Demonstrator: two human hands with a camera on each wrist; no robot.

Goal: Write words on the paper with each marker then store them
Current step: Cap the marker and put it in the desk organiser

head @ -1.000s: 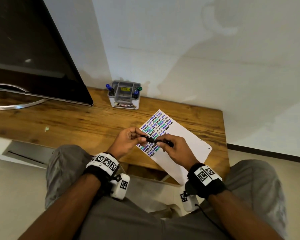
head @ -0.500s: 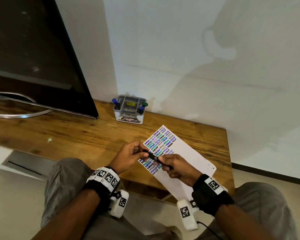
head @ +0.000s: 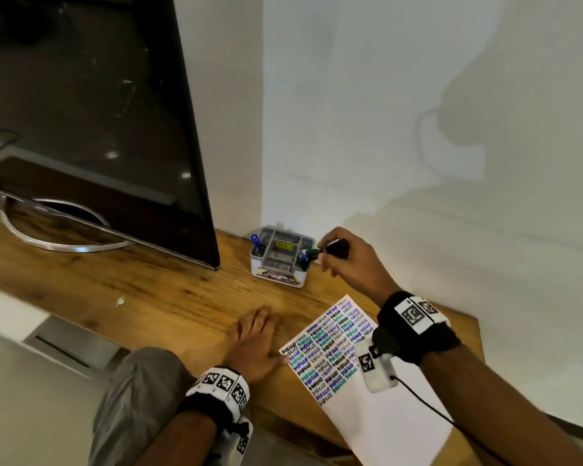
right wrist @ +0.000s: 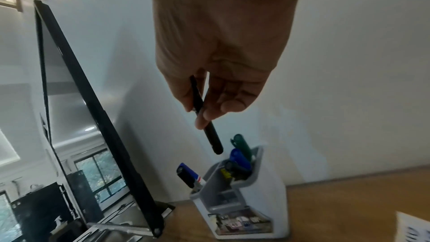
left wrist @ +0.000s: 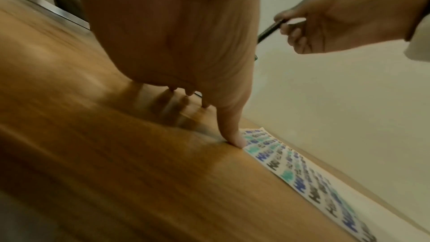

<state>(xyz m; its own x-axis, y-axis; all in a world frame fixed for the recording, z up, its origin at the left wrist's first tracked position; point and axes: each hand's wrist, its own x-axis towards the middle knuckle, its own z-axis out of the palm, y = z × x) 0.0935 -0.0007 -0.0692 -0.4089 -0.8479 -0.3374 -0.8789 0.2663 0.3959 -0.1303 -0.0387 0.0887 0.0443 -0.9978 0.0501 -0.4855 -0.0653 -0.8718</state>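
My right hand [head: 350, 260] pinches the black marker [right wrist: 207, 122] between the thumb and the fingers and holds it in the air just above the grey organizer [head: 278, 260], not touching it. In the right wrist view the long axis of the marker is steep but a little tilted: the lower end points down toward the right compartment of the organizer, where a green marker [right wrist: 242, 143] and a blue marker [right wrist: 238, 157] stand with their caps up, and the upper end is hidden inside my palm. Another blue marker [right wrist: 187, 173] leans out of the left compartment. My left hand [head: 258, 344] lies flat on the wooden desk [head: 142, 290] with the fingers spread and straight, holding nothing; in the left wrist view its thumb tip touches the left edge of the paper [head: 394, 408]. The paper lies on the desk near me, with rows of the word HELLO in black, blue and green. A dark screen [head: 91, 122] stands to the left of the organizer.
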